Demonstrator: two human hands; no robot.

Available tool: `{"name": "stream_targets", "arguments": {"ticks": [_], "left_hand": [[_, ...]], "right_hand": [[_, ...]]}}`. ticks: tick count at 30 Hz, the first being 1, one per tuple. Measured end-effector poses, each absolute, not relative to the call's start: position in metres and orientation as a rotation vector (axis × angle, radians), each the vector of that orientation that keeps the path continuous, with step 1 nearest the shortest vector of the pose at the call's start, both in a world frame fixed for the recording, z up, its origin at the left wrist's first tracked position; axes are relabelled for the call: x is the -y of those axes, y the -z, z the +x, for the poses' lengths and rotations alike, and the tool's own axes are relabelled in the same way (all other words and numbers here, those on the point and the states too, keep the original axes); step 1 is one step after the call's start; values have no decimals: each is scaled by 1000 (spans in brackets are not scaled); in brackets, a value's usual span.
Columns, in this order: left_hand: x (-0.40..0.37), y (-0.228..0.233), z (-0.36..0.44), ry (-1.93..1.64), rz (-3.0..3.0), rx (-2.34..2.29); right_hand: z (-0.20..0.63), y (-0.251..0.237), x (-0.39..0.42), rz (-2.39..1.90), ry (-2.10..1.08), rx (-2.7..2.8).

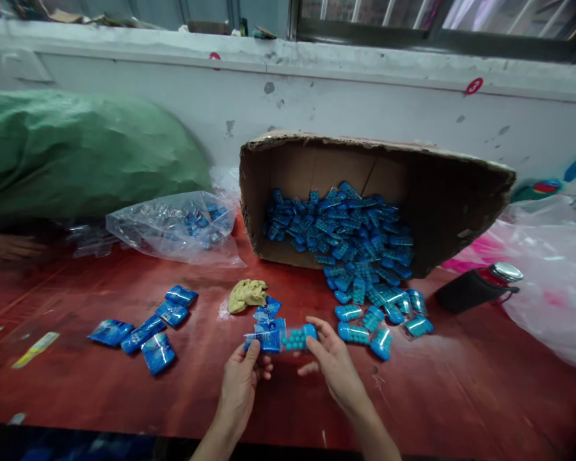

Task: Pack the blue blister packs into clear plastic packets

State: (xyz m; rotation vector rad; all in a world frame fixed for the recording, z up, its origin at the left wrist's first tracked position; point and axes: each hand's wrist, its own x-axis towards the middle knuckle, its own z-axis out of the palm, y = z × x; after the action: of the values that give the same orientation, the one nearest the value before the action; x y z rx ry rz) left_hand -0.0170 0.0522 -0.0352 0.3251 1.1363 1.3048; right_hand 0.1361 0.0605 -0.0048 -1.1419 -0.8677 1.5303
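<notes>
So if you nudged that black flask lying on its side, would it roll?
Probably: the black flask looks round and lies on its side on the red table. Its small loop near the metal cap might stop it. It looks stiff, not floppy.

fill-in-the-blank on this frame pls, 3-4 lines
1. The cardboard box lies tipped on its ____.
2. The left hand holds a flat blue ____.
3. The right hand holds a blue toy against the packet.
4. The table is ____ in colour.

Missing: side; packet; red
</notes>
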Motion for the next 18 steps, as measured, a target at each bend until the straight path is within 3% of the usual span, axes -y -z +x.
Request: {"name": "stream_targets", "arguments": {"ticks": [18], "left_hand": [[-49, 28, -18, -1280, 300, -1055]], "right_hand": [[112, 25, -40, -1136, -1435, 963]]}}
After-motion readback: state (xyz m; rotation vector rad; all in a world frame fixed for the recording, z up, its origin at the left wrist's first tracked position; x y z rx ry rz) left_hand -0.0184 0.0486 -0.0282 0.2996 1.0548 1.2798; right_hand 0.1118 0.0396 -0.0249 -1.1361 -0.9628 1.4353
